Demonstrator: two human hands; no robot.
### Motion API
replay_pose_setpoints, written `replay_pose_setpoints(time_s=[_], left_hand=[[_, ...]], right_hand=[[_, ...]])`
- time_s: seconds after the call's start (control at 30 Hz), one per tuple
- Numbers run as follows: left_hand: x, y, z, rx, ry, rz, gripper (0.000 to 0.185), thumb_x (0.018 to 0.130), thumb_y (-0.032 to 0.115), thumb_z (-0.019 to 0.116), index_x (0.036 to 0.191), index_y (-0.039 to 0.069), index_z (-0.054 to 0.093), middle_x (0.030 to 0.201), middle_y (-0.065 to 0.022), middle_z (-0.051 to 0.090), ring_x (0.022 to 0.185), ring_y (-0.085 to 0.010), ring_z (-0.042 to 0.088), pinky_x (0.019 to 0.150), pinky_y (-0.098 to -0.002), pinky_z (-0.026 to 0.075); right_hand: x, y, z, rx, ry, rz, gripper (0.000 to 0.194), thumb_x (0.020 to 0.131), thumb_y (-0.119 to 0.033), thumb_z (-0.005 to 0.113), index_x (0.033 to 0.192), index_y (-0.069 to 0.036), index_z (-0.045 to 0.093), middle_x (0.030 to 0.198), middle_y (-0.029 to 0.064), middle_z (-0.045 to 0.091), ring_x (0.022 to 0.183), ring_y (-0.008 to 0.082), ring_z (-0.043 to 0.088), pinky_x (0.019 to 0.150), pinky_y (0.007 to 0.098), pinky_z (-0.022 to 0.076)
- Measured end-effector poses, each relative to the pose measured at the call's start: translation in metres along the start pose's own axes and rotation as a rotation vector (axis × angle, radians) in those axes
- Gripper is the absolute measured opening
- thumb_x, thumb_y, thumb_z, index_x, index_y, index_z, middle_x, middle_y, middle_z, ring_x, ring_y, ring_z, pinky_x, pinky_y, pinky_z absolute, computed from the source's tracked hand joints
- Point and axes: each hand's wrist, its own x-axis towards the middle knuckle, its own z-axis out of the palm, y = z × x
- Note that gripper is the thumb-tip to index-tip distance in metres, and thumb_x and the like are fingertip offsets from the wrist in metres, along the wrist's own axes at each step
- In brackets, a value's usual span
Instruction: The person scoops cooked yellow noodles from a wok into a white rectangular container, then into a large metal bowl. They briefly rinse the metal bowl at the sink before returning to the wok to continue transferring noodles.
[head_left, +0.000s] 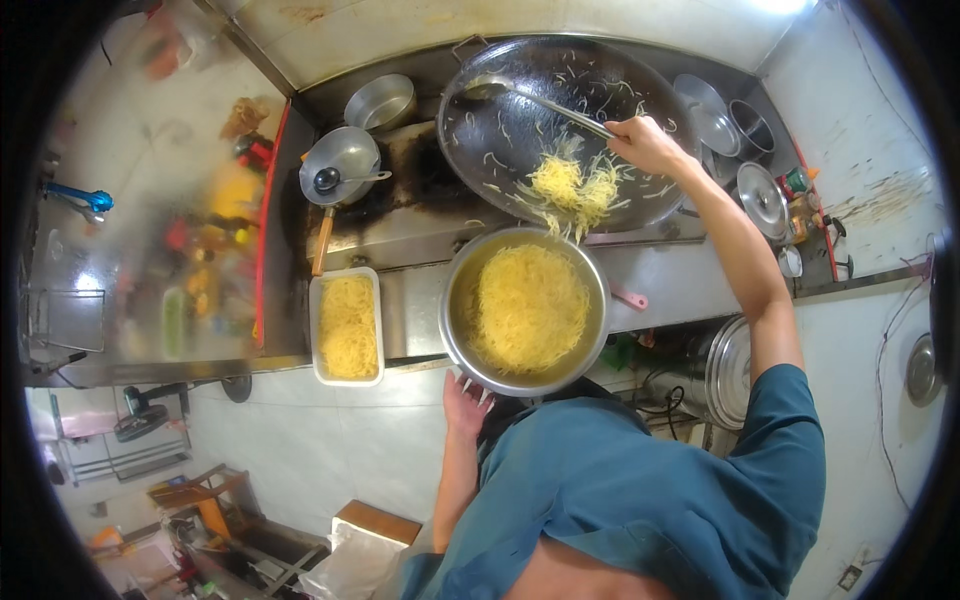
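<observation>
My right hand (646, 145) grips the handle of a long metal cooking ladle (559, 109), whose head lies at the far left inside a large dark wok (502, 161). Yellow shreds (574, 187) sit heaped at the wok's near side, some hanging over its rim, with loose pale strands scattered inside. Just in front stands a deep steel bowl (450, 330), holding a big mound of yellow shreds (532, 307). My left hand (466, 403) is at the bowl's near left edge, fingers apart; whether it supports the bowl from below cannot be seen.
Left of the bowl, a white rectangular tub (313, 330) contains more yellow shreds. A wooden-handled saucepan (352, 154) with a small ladle (328, 178) rests on the stove, near a metal pan (381, 103). Pot lids (763, 201) and jars (802, 210) stand at right. A pink handle (628, 297) protrudes beside the bowl.
</observation>
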Motion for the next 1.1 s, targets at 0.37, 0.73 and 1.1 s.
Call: replay_pose_setpoints(time_s=[0.37, 0.73, 1.1], left_hand=[[0.019, -0.027, -0.089, -0.193, 0.145, 0.022, 0.02, 0.1, 0.033, 0.058, 0.104, 0.014, 0.058, 0.092, -0.0003, 0.06, 0.082, -0.0165, 0.054, 0.096, -0.0446, 0.046], [0.004, 0.01, -0.072, -0.048, 0.098, 0.079, 0.011, 0.099, 0.022, 0.061, 0.092, 0.014, 0.059, 0.085, 0.0028, 0.062, 0.076, -0.0123, 0.056, 0.081, -0.0382, 0.051], [0.006, -0.02, -0.111, -0.094, 0.091, 0.035, 0.014, 0.099, 0.024, 0.06, 0.089, 0.015, 0.058, 0.085, 0.0038, 0.061, 0.076, -0.012, 0.056, 0.081, -0.0377, 0.05]], right_hand=[[-0.08, -0.006, -0.114, -0.357, -0.276, -0.044, 0.036, 0.074, -0.007, 0.06, 0.107, -0.004, 0.074, 0.062, 0.0221, 0.057, 0.05, 0.0327, 0.054, 0.057, 0.0404, 0.0486], [0.025, 0.02, -0.002, -0.125, 0.162, 0.116, 0.025, 0.092, -0.021, 0.058, 0.099, 0.001, 0.07, 0.086, 0.0277, 0.068, 0.085, 0.0471, 0.067, 0.078, 0.0502, 0.0534], [0.019, 0.009, 0.01, -0.263, 0.052, -0.024, 0.023, 0.091, -0.017, 0.056, 0.095, 0.002, 0.07, 0.08, 0.029, 0.066, 0.081, 0.0466, 0.067, 0.073, 0.0506, 0.0545]])
